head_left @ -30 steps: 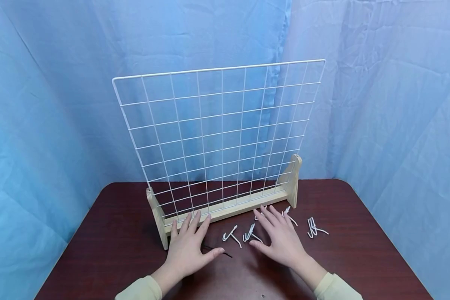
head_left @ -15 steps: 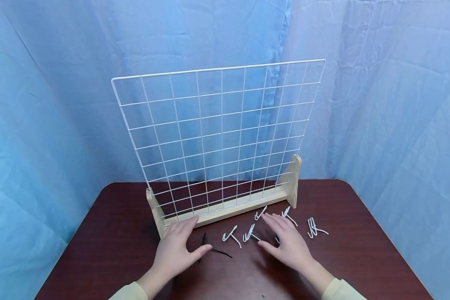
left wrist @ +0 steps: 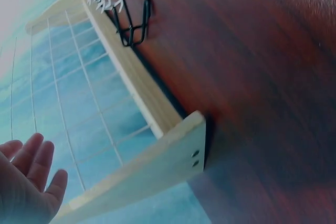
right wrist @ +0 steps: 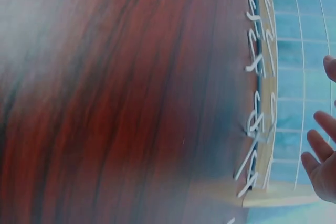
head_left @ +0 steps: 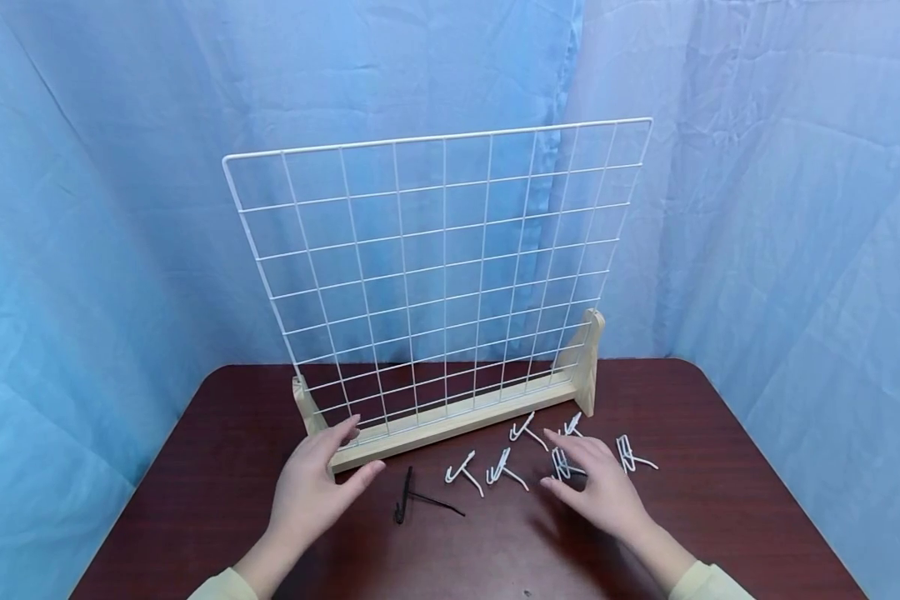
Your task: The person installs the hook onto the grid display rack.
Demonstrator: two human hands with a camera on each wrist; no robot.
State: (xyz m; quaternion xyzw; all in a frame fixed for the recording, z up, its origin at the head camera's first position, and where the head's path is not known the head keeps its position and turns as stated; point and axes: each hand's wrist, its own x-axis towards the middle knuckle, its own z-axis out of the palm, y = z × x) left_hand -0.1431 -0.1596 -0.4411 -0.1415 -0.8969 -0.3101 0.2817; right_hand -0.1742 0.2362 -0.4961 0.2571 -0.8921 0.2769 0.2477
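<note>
My left hand (head_left: 311, 479) hovers in front of the left wooden foot of a white wire grid panel (head_left: 438, 139), fingers loosely extended and holding nothing. To its right on the table lies a black wire hook (head_left: 407, 497), also in the left wrist view as a black hook (left wrist: 131, 34). Several white wire hooks lie before the wooden base (head_left: 450, 423); one white hook (head_left: 461, 473) is nearest the black one. Over the right-hand ones hangs my right hand (head_left: 603, 487), relaxed and without a hold, partly covering a white hook (head_left: 562, 462). The right wrist view shows the right hand (right wrist: 323, 169) at its edge.
The grid stands upright between two wooden feet, such as the right foot (head_left: 588, 362). All of this is on a dark red-brown table (head_left: 682, 525) with rounded back corners. Blue curtains (head_left: 450, 75) hang close behind and at both sides.
The hands have moved apart: the left one drew back to the left, uncovering the black hook, and the right one shifted right, showing more white hooks. The grid and hooks stay in place.
</note>
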